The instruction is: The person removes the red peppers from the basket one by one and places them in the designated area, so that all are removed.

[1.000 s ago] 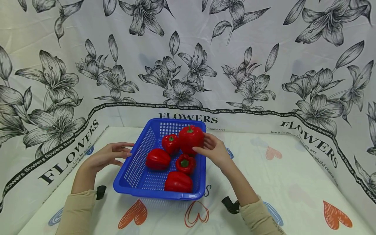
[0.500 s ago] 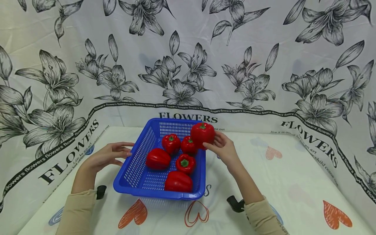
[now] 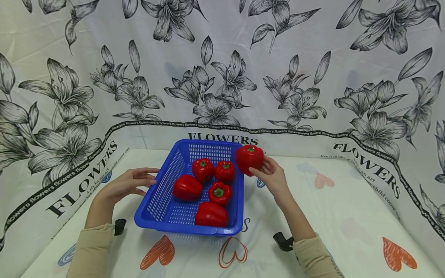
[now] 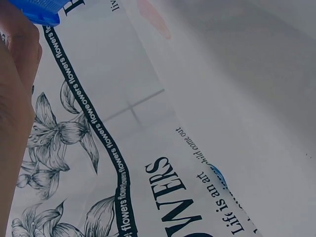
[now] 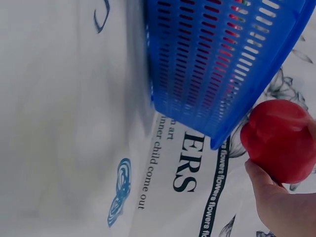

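My right hand (image 3: 278, 181) grips a red bell pepper (image 3: 249, 159), thumb on its near side and fingers behind it. The pepper overlaps the right rim of the blue plastic basket (image 3: 240, 216) in the head view. From the right wrist, the same bell pepper (image 5: 279, 140) shows beyond the basket wall (image 5: 207, 59), held off the table. Several more red peppers (image 3: 187, 188) lie inside the basket, some with green stems up, others on their sides. On the left, my left hand (image 3: 130, 183) has its loosely extended fingers right at the basket's left rim.
The basket stands on a white tablecloth (image 3: 347, 204) printed with hearts. A white curtain with black flower drawings (image 3: 222, 85) rises behind and along both sides. Black straps or mounts (image 3: 283, 242) sit at both wrists.
My right hand has carried the bell pepper rightward, from over the inside of the basket to its right rim, uncovering another pepper. The left hand and basket have stayed put.
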